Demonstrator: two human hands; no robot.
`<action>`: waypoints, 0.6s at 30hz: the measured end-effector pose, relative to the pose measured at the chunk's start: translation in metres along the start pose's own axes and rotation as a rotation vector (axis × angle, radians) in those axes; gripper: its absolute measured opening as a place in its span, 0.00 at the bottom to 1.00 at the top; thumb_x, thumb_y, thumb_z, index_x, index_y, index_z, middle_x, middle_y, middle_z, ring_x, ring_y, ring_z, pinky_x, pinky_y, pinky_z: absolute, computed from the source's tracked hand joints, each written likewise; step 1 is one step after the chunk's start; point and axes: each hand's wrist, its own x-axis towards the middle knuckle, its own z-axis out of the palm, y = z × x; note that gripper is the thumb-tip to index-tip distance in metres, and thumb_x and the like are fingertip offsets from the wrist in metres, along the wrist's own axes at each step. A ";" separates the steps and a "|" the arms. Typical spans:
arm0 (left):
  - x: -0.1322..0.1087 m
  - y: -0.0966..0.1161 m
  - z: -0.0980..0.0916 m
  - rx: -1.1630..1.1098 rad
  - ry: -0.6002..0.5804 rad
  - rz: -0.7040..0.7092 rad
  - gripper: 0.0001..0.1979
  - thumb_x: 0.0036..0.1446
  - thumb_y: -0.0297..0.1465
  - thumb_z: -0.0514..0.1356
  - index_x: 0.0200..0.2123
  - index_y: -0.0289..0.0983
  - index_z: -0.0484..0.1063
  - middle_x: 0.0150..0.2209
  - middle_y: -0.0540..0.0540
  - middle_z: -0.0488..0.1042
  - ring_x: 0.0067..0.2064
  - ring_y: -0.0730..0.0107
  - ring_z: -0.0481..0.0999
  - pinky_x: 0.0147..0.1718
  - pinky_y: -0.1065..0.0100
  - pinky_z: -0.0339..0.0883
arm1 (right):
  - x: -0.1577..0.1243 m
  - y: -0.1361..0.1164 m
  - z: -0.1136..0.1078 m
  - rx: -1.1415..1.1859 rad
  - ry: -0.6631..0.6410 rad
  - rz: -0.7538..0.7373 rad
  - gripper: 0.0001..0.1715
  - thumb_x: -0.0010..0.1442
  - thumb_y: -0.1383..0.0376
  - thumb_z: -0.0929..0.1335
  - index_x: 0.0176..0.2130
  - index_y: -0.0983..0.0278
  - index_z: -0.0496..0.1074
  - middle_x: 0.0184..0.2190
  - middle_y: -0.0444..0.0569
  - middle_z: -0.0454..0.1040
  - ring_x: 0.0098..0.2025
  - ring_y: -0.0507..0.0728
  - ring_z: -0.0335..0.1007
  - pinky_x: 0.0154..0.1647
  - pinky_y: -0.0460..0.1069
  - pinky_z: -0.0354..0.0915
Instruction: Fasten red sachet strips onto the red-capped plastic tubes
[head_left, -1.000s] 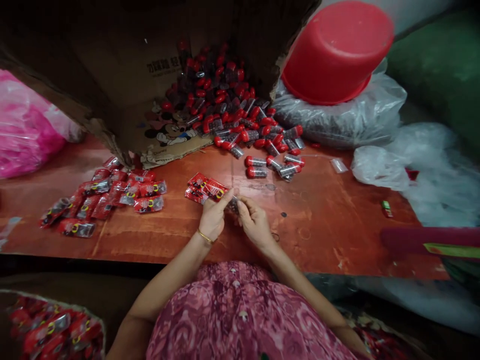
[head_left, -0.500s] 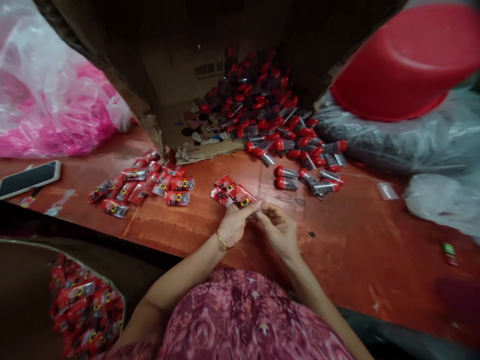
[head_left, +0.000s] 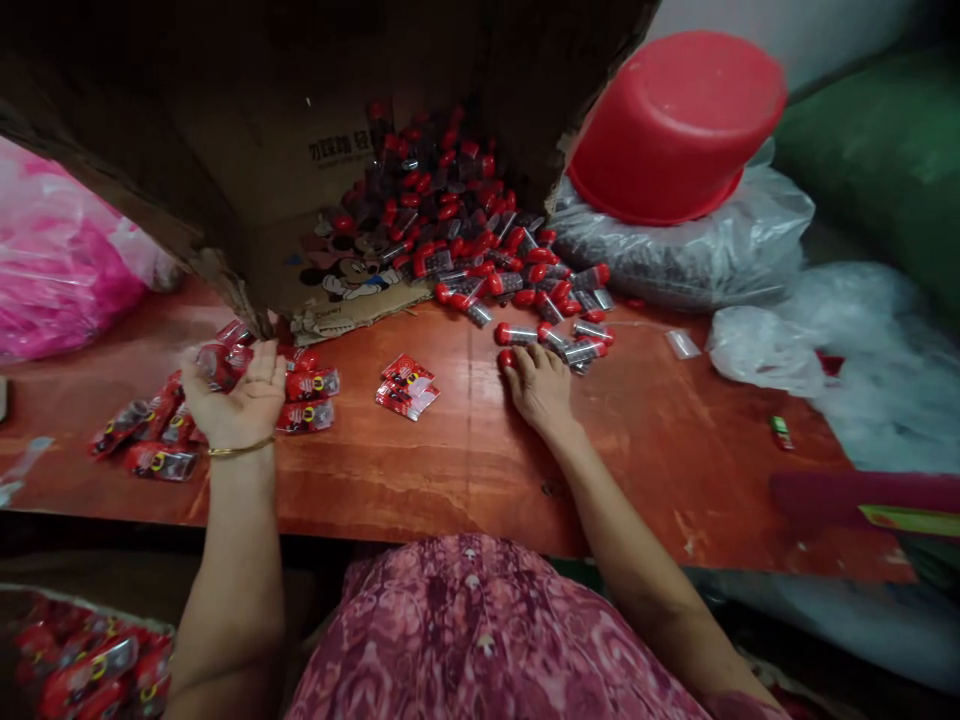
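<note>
My left hand (head_left: 236,400) is palm up with its fingers stretched out and nothing in the palm. It is over a spread of filled red packets (head_left: 159,462), hiding some of them. My right hand (head_left: 541,392) is on the table with its fingers curled over a red-capped clear tube (head_left: 507,357), whose red end shows by the thumb. Just beyond it lies another red-capped tube (head_left: 519,334). Between my hands is a small stack of flat red printed packets (head_left: 409,385).
A large cardboard box (head_left: 251,250) lies open toward me, with a heap of red-capped tubes (head_left: 450,215) spilling out. An upturned red tub (head_left: 675,130) stands on a stuffed plastic bag (head_left: 675,260). More red packets (head_left: 94,660) fill a container at lower left.
My hands have parted from beside the flat packets. The left has moved left and turned palm up over the filled packets; the right has reached forward onto a tube. The view has shifted right.
</note>
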 end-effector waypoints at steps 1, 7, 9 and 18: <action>-0.002 -0.003 0.000 0.011 -0.024 -0.007 0.28 0.58 0.52 0.43 0.34 0.35 0.70 0.37 0.41 0.78 0.54 0.66 0.69 0.51 0.67 0.63 | -0.008 0.001 0.001 -0.014 -0.004 -0.010 0.22 0.63 0.58 0.59 0.51 0.64 0.69 0.52 0.58 0.68 0.51 0.66 0.60 0.49 0.58 0.56; -0.028 -0.079 0.023 0.728 -0.274 0.180 0.20 0.41 0.46 0.64 0.34 0.39 0.76 0.46 0.40 0.76 0.55 0.53 0.69 0.56 0.53 0.56 | -0.063 -0.011 0.002 -0.022 0.064 0.041 0.26 0.61 0.55 0.60 0.54 0.66 0.65 0.55 0.63 0.63 0.55 0.69 0.55 0.50 0.62 0.55; -0.029 -0.099 0.027 1.120 -0.402 0.398 0.14 0.38 0.41 0.67 0.30 0.41 0.78 0.50 0.41 0.74 0.60 0.48 0.62 0.59 0.48 0.47 | -0.072 -0.012 0.003 0.010 0.091 0.057 0.27 0.61 0.55 0.60 0.55 0.67 0.63 0.57 0.65 0.60 0.57 0.69 0.53 0.51 0.63 0.55; -0.015 -0.109 0.017 1.595 -0.489 0.644 0.11 0.53 0.36 0.57 0.34 0.43 0.79 0.51 0.40 0.73 0.60 0.44 0.61 0.56 0.41 0.46 | -0.069 -0.011 -0.001 0.125 0.189 0.057 0.22 0.61 0.57 0.60 0.49 0.67 0.69 0.55 0.63 0.65 0.57 0.68 0.56 0.54 0.63 0.54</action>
